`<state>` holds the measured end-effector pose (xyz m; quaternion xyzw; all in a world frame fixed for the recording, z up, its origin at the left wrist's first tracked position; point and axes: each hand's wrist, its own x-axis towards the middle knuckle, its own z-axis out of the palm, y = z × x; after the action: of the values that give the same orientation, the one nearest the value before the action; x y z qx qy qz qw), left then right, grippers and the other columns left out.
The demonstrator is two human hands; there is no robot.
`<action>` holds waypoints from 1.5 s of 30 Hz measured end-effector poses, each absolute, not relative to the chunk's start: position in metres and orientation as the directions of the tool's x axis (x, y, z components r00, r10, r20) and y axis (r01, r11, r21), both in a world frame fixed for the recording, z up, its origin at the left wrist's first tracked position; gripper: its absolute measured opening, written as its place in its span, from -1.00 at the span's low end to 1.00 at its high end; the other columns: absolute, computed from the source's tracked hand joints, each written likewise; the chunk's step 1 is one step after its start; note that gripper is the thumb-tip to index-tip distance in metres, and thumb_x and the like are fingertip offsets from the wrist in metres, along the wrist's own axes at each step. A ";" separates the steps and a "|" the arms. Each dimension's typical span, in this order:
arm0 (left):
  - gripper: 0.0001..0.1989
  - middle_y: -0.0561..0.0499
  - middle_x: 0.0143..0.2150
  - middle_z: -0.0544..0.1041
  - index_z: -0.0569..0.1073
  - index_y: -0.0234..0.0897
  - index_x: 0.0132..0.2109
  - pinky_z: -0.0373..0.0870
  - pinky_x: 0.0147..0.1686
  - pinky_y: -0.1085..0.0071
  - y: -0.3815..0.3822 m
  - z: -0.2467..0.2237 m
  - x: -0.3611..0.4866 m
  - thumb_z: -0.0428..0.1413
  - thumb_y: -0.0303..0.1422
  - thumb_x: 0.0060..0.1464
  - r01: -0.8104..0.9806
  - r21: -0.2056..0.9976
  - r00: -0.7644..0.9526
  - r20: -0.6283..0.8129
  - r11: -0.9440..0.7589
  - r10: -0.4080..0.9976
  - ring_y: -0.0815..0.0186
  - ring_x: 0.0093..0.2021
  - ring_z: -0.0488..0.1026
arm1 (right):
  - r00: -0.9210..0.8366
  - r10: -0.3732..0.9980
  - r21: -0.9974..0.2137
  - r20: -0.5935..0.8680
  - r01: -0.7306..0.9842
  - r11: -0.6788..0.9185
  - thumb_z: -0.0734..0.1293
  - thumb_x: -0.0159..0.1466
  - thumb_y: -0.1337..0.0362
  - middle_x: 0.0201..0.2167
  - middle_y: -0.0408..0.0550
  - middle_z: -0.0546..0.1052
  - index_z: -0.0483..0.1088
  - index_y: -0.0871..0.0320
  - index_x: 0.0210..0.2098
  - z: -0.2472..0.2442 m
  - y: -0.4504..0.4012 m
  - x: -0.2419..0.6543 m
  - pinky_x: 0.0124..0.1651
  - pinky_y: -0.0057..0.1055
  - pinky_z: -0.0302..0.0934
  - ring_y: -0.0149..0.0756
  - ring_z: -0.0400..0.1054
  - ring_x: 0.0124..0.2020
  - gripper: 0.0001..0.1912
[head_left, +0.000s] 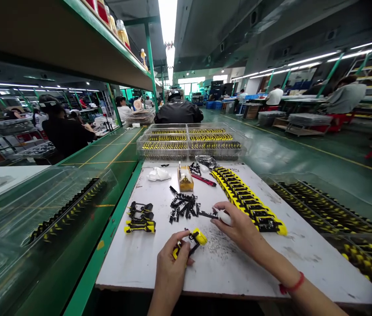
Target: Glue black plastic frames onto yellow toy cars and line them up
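My left hand is closed round a yellow-and-black part, held tilted above the white board near its front edge. To its right, my right hand pinches a small black piece by its right end, and something white shows between the fingers. A pile of loose black pieces lies just left of that piece. Several yellow-and-black parts are set down at the left of the board. Behind my right hand runs a long row of yellow-and-black parts. Tiny bits are scattered between my hands.
Beyond the pile stand a small yellow container, a red-and-black tool and crumpled white material. Clear trays of parts lie behind the board and at both sides. A person in black sits ahead.
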<state>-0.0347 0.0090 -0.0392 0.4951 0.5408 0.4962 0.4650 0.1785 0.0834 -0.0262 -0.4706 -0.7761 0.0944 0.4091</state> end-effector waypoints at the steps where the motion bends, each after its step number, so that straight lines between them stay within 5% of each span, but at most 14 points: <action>1: -0.65 -0.05 -0.24 0.49 0.51 -0.28 -0.06 0.48 -0.37 0.41 0.009 -0.038 -0.034 0.09 -0.14 0.12 0.100 0.995 -0.064 0.003 0.004 0.998 0.35 -0.41 0.46 | -0.233 0.804 -0.538 0.548 0.638 0.551 0.28 0.24 0.27 -0.20 -0.07 0.47 0.27 0.07 -0.15 -0.024 0.076 0.178 -0.13 -0.32 0.29 -0.25 0.39 -0.20 -0.82; 15: -0.75 -0.04 -0.26 0.47 0.50 -0.30 -0.25 0.50 -0.36 0.40 0.001 -0.026 0.000 0.05 -0.21 0.16 0.246 0.954 -0.055 0.189 -0.170 0.980 0.29 -0.31 0.47 | -0.465 0.717 -0.574 0.519 0.432 0.696 0.25 0.32 0.34 -0.19 -0.05 0.42 0.30 0.09 -0.23 -0.024 0.038 0.189 -0.09 -0.37 0.26 -0.30 0.34 -0.14 -0.97; 22: -0.83 -0.02 -0.26 0.47 0.50 -0.24 -0.19 0.41 -0.20 0.34 -0.004 -0.029 0.005 0.03 -0.33 0.20 0.428 0.860 -0.056 0.331 -0.277 0.942 0.29 -0.25 0.46 | -0.455 0.710 -0.486 0.538 0.520 0.702 0.20 0.13 0.62 -0.22 -0.07 0.36 0.31 0.09 -0.25 -0.025 0.031 0.190 -0.13 -0.41 0.27 -0.30 0.33 -0.18 -0.67; 28: -0.85 -0.02 -0.25 0.47 0.50 -0.25 -0.17 0.34 -0.16 0.34 -0.004 -0.024 0.007 0.05 -0.36 0.19 0.478 0.824 -0.029 0.362 -0.305 0.932 0.28 -0.21 0.42 | -0.517 0.654 -0.357 0.552 0.563 0.746 0.10 0.09 0.64 -0.28 -0.04 0.39 0.32 0.11 -0.24 -0.018 0.026 0.188 -0.18 -0.38 0.28 -0.25 0.34 -0.22 -0.60; 33: -0.83 0.00 -0.22 0.47 0.48 -0.22 -0.13 0.33 -0.13 0.33 -0.002 -0.025 -0.001 0.11 -0.30 0.14 0.351 0.913 0.030 0.212 -0.209 0.977 0.28 -0.19 0.42 | -0.521 0.621 -0.322 0.586 0.554 0.768 0.10 0.13 0.61 -0.32 -0.05 0.40 0.31 0.12 -0.26 -0.019 0.025 0.193 -0.26 -0.40 0.28 -0.28 0.34 -0.29 -0.66; 38: -0.41 0.00 -0.15 0.44 0.19 -0.19 0.15 0.36 -0.08 0.32 0.003 -0.035 -0.012 0.22 -0.39 -0.01 0.029 0.999 0.048 -0.023 0.021 0.999 0.29 -0.16 0.44 | -0.468 0.594 -0.329 0.655 0.531 0.781 0.17 0.22 0.56 -0.27 -0.04 0.41 0.31 0.14 -0.21 -0.028 0.024 0.203 -0.22 -0.43 0.29 -0.31 0.36 -0.24 -0.75; 45: -0.43 -0.08 -0.06 0.48 0.25 -0.21 0.15 0.37 -0.05 0.33 0.006 -0.031 -0.006 0.21 -0.46 -0.03 -0.164 0.980 0.169 -0.082 0.110 0.982 0.25 -0.09 0.47 | -0.476 0.483 -0.266 0.735 0.453 0.851 0.26 0.29 0.44 -0.29 -0.03 0.40 0.37 0.17 -0.15 -0.036 0.024 0.196 -0.25 -0.49 0.30 -0.37 0.36 -0.29 -0.85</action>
<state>-0.0062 0.0056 -0.0310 0.4688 0.4365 0.4745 0.6038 0.1959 0.0240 -0.0360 -0.2723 -0.8590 0.0176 0.4332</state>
